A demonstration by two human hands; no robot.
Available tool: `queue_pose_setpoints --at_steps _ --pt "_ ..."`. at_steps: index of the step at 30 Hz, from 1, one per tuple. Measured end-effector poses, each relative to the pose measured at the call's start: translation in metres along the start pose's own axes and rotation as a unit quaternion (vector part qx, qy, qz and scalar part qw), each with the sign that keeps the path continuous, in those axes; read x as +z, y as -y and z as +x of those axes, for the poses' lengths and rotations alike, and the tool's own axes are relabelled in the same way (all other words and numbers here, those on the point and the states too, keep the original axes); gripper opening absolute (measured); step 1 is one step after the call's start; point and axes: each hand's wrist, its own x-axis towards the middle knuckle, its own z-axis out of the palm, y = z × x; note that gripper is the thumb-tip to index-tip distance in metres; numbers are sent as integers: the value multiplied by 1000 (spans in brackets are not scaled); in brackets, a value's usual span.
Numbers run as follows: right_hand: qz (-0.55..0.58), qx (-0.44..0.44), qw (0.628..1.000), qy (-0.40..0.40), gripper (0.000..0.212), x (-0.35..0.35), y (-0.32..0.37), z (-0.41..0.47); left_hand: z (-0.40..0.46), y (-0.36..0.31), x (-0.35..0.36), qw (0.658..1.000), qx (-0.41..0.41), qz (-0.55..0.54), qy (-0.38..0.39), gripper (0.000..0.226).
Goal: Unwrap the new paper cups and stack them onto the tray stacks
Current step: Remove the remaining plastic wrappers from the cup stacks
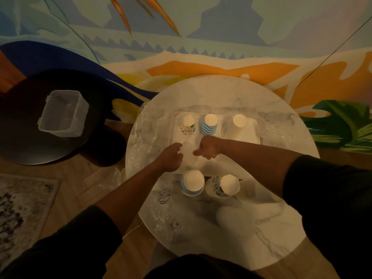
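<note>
A white tray (253,135) on the round marble table (221,91) carries three upside-down cup stacks: patterned (187,125), blue-striped (209,125) and plain white (239,122). Over the tray's front part, my left hand (171,158) and my right hand (208,147) have curled fingers. They grip a pale wrapped white cup stack (189,154) from either side; the clear film is hard to make out. In front of the tray stand a blue cup stack (192,183) and a patterned cup stack (223,186). A white stack (231,217) lies nearer me.
Crumpled clear wrap lies on the table's left side (147,137), right side (279,127) and front left (169,220). A clear plastic bin (62,114) sits on a dark round side table (24,127) at left. A rug (20,214) covers the floor at lower left.
</note>
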Motion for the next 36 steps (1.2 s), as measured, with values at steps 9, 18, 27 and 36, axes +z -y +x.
queue_pose_setpoints --at_steps 9,18,27,36 --pt "-14 10 1000 9 44 6 5 2 -5 11 2 1000 14 20 -8 56" --pt "48 -11 999 18 28 13 7 5 -6 3 4 999 11 28 -20 50" --pt "48 -9 999 -20 37 20 5 10 -6 2 1 999 6 25 -23 47" --pt "21 0 999 -24 47 20 11 7 -6 -1 -2 999 -13 23 -26 48"
